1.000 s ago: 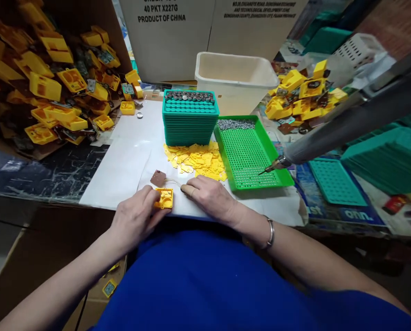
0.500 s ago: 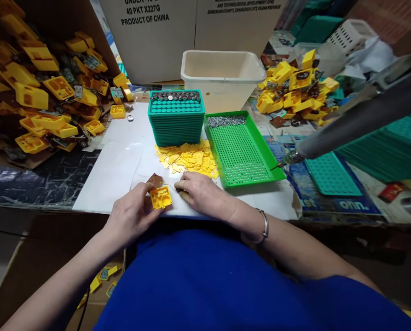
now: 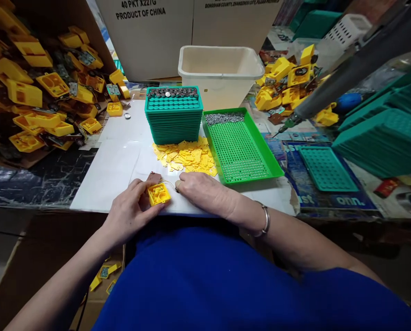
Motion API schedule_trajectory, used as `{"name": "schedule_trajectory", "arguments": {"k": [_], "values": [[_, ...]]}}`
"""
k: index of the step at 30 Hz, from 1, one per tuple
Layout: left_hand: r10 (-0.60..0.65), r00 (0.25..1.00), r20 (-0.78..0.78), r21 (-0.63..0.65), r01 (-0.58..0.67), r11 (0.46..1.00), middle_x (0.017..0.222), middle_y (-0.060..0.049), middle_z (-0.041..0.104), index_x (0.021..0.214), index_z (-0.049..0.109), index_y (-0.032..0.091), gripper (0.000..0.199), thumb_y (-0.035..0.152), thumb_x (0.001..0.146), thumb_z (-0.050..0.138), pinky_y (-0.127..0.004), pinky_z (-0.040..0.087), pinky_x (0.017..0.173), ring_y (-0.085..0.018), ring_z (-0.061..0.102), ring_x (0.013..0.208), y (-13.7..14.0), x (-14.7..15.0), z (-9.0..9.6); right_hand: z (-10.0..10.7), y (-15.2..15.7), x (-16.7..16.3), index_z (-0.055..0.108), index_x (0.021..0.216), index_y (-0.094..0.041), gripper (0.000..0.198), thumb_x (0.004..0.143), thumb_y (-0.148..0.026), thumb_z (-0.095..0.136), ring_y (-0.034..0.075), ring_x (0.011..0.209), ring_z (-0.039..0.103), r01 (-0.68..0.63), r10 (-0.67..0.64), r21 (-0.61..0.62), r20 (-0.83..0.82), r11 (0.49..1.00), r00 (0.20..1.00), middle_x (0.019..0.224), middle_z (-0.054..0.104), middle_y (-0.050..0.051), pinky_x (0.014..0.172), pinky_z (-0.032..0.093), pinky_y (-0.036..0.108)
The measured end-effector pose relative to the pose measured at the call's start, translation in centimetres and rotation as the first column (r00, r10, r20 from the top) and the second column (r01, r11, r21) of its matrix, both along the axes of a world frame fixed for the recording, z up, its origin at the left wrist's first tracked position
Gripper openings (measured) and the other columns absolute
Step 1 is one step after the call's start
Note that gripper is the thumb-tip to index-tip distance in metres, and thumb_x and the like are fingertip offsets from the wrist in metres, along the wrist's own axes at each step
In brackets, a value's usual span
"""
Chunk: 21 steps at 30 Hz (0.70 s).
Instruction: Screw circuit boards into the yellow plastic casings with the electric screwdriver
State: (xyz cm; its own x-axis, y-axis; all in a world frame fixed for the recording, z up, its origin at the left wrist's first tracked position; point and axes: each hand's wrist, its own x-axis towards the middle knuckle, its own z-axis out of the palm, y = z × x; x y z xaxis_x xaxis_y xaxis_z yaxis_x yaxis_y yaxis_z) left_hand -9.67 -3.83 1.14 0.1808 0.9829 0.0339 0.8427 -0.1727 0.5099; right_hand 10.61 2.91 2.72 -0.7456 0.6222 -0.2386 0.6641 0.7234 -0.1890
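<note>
Near the table's front edge, my left hand [image 3: 131, 207] is closed around a small yellow plastic housing [image 3: 159, 195], whose open side with round and square recesses faces up. A brown circuit board [image 3: 154, 176] lies just behind the housing, by my left fingertips. Thin wires [image 3: 169, 183] run from the housing toward my right hand [image 3: 205, 193]. Its thumb and fingers pinch a small dark round part [image 3: 176, 189] at the wire ends; most of that part is hidden. A heap of flat yellow plastic pieces [image 3: 188, 156] lies beyond both hands.
Stacked teal trays [image 3: 174, 124] hold round dark parts on top. A green perforated tray [image 3: 240, 147] contains small metal screws. Behind stands a white bin [image 3: 222, 87]. An electric screwdriver [image 3: 302, 110] hangs at right. Yellow housings fill a carton [image 3: 98, 27] at left and a pile [image 3: 288, 82] at right.
My left hand has tilted the yellow housing slightly. My right fingers have closed further around the small part. The hanging screwdriver has swung up and away from the green tray.
</note>
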Motion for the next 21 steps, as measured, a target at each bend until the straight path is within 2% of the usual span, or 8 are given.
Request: {"name": "schedule_trajectory", "arguments": {"k": [4, 6, 8, 9, 11, 14, 17, 21], "values": [[0.014, 0.997, 0.08, 0.009, -0.015, 1.0, 0.09, -0.003, 0.059, 0.106, 0.059, 0.018, 0.041, 0.051, 0.082, 0.064, -0.032, 0.045, 0.065, -0.018, 0.058, 0.072, -0.1, 0.2, -0.1, -0.8, 1.0, 0.0, 0.071, 0.098, -0.008, 0.022, 0.092, -0.015, 0.051, 0.021, 0.09, 0.066, 0.142, -0.169, -0.132, -0.224, 0.981, 0.96, 0.099, 0.072, 0.014, 0.078, 0.05, 0.032], [0.031, 0.989, 0.144, 0.005, -0.032, 0.999, 0.09, -0.003, 0.058, 0.106, 0.059, 0.019, 0.039, 0.049, 0.082, 0.066, -0.032, 0.046, 0.065, -0.019, 0.058, 0.074, -0.1, 0.3, -0.3, -1.5, 1.2, 0.3, 0.07, 0.099, -0.01, 0.019, 0.089, -0.017, 0.056, 0.014, 0.078, 0.065, 0.201, -0.359, -0.373, -0.426, 0.906, 0.83, 0.091, 0.073, 0.009, 0.072, 0.05, 0.027], [0.044, 0.974, 0.223, -0.006, -0.044, 0.999, 0.095, -0.004, 0.058, 0.109, 0.059, 0.019, 0.04, 0.047, 0.081, 0.067, -0.032, 0.049, 0.065, -0.02, 0.059, 0.078, -0.2, 0.6, -0.5, -2.0, 1.1, 0.7, 0.069, 0.1, -0.01, 0.019, 0.089, -0.019, 0.057, 0.008, 0.062, 0.061, 0.111, -0.502, -0.603, -0.531, 0.79, 0.682, 0.082, 0.071, 0.004, 0.06, 0.049, 0.021], [0.051, 0.962, 0.269, -0.019, -0.047, 0.999, 0.098, -0.005, 0.058, 0.111, 0.058, 0.019, 0.041, 0.046, 0.081, 0.068, -0.032, 0.05, 0.066, -0.02, 0.06, 0.08, -0.1, 0.8, -0.5, -2.2, 1.0, 1.0, 0.068, 0.1, -0.01, 0.019, 0.089, -0.02, 0.057, 0.007, 0.058, 0.058, 0.042, -0.514, -0.648, -0.563, 0.761, 0.647, 0.079, 0.07, 0.002, 0.056, 0.047, 0.02], [0.064, 0.926, 0.371, -0.063, -0.044, 0.997, 0.103, -0.006, 0.061, 0.114, 0.056, 0.019, 0.043, 0.043, 0.081, 0.07, -0.032, 0.052, 0.069, -0.019, 0.062, 0.083, -0.1, 1.3, -0.6, -2.2, 0.8, 1.4, 0.068, 0.099, -0.01, 0.017, 0.088, -0.019, 0.06, 0.007, 0.06, 0.058, -0.058, -0.403, -0.573, -0.641, 0.817, 0.654, 0.078, 0.069, 0.001, 0.059, 0.048, 0.02], [0.086, 0.858, 0.507, -0.169, 0.002, 0.986, 0.101, -0.005, 0.065, 0.117, 0.052, 0.02, 0.044, 0.037, 0.081, 0.072, -0.031, 0.053, 0.073, -0.018, 0.064, 0.083, -0.1, 2.2, -0.4, -1.4, 0.6, 1.5, 0.069, 0.098, -0.009, 0.015, 0.087, -0.017, 0.062, 0.012, 0.075, 0.061, -0.108, -0.052, -0.223, -0.611, 0.969, 0.79, 0.085, 0.07, 0.007, 0.071, 0.049, 0.025], [0.139, 0.741, 0.657, -0.275, 0.064, 0.959, 0.1, -0.003, 0.066, 0.119, 0.048, 0.022, 0.044, 0.031, 0.083, 0.071, -0.028, 0.054, 0.076, -0.016, 0.065, 0.086, -0.1, 3.1, -0.1, -0.2, 0.5, 1.3, 0.068, 0.096, -0.007, 0.016, 0.092, -0.018, 0.056, 0.016, 0.077, 0.061, -0.135, 0.12, -0.014, -0.379, 0.991, 0.917, 0.09, 0.068, 0.012, 0.069, 0.047, 0.028], [0.267, 0.537, 0.8, -0.378, 0.105, 0.92, 0.106, -0.003, 0.067, 0.117, 0.048, 0.022, 0.044, 0.026, 0.081, 0.073, -0.022, 0.054, 0.078, -0.013, 0.065, 0.093, 0.3, 3.7, 0.0, 0.6, 0.4, 1.0, 0.067, 0.093, -0.009, 0.016, 0.094, -0.019, 0.054, 0.015, 0.075, 0.059, -0.093, 0.106, 0.059, -0.281, 0.994, 0.954, 0.088, 0.066, 0.01, 0.065, 0.043, 0.027]]}}
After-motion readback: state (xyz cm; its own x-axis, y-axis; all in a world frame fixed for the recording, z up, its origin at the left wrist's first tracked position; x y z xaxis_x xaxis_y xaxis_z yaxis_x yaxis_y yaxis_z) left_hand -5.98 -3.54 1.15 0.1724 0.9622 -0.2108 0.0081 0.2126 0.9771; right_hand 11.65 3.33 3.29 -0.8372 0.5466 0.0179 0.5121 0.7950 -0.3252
